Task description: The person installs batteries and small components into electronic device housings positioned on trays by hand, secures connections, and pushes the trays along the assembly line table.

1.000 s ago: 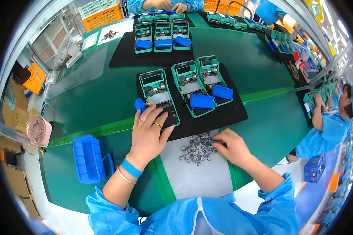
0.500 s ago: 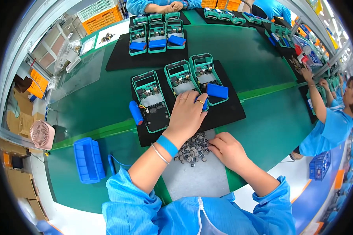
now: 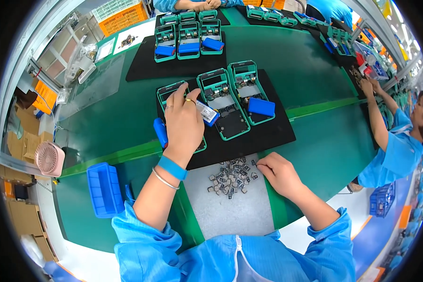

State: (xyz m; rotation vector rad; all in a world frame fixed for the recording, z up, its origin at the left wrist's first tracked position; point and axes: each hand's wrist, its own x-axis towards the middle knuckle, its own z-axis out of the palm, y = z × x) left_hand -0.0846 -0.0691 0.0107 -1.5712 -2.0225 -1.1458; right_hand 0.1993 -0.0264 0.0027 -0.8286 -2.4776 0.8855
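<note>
Left hand: the left hand is reaching forward over the black mat, palm down, lying over the left green case. Its fingers are pinching a small blue and silver block, holding it just above the middle green case.

Left arm: it is stretching up from the bottom of the view, wearing a blue wristband, a thin bangle and a light blue sleeve.

Right hand: the right hand is resting low on the grey pad, fingers curling at the edge of the pile of small metal pieces. I cannot tell if it is gripping one.

Around the hands: a third green case is sitting on the right of the mat with a blue block lying on it. Another blue block is poking out just left of the left hand. A blue plastic tray is lying on the green table near the left elbow.

In the way: the left hand is hiding most of the left case.

Farther off: a second black mat is holding three more green cases. A person in blue is working on the right.

Shapes and feel: the cases are long, open and boxy; the mat is looking flat and soft; the pieces are tiny and shiny.
</note>
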